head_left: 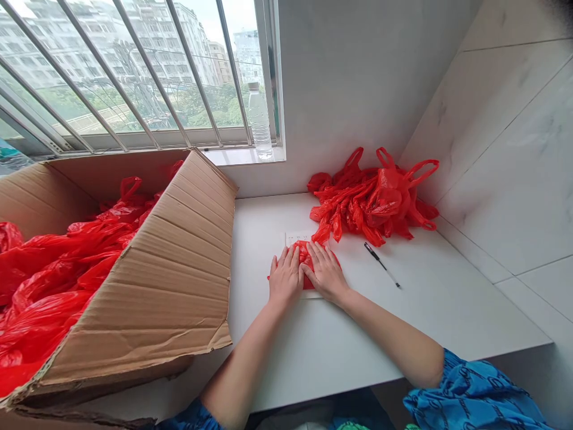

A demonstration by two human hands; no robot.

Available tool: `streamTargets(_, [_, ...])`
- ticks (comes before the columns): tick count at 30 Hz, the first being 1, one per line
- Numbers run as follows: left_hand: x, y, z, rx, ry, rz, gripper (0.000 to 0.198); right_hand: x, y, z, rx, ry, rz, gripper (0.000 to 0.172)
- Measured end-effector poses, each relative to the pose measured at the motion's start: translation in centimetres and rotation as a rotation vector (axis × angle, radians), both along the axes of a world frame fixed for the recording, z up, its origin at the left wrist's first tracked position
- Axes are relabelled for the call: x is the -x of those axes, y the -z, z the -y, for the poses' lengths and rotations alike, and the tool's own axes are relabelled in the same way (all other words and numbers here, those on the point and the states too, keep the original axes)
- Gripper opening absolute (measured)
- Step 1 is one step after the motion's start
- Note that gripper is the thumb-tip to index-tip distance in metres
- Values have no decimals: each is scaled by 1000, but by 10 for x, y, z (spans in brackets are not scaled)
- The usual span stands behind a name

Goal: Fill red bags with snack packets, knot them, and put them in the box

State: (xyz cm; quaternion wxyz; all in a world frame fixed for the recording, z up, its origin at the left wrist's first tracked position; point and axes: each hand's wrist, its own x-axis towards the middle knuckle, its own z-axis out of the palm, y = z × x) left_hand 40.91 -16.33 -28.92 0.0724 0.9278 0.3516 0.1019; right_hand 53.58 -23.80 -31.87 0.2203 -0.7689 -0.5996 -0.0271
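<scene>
Your left hand [285, 276] and right hand [326, 272] press flat on a folded red bag [305, 254] on the white tabletop [403, 310] — fingers stretched out, gripping nothing.

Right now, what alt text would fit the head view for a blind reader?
The left hand and right hand press a red plastic bag flat on a white table. Beyond lie a pile of red bags and a pen; a cardboard box of more bags stands left.
</scene>
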Motion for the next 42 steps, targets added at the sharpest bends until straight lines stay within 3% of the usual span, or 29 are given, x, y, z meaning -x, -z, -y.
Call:
streamTargets(12, [0, 2, 0, 19, 3, 25, 51, 0, -3, 1, 28, -4, -23, 70])
streamTargets(18, [2, 9, 3, 84, 5, 192, 46, 2, 2, 2, 5, -16, -36, 69])
streamTargets(25, [18, 3, 14, 35, -34, 322, 26, -23, 5, 19, -124, -212, -225, 60])
streamTargets(31, [32, -18, 33, 19, 67, 444, 21, -25, -24, 38, -163, -353, -400, 29])
streamTargets(33, [38, -29, 41, 51, 130, 460, 32, -17, -32, 43, -168, -378, -504, 27])
streamTargets(36, [52, -49, 51, 93, 157, 304, 56, -5, -39, 51, -201, -419, -576, 27])
streamTargets(39, [75, -74, 59, 102, 145, 87, 38, 8, -46, 59, -214, -513, -570, 21])
streamTargets(42, [105, -103, 67, 91, 189, 8, 37, 18, -54, 65, -217, -602, -542, 24])
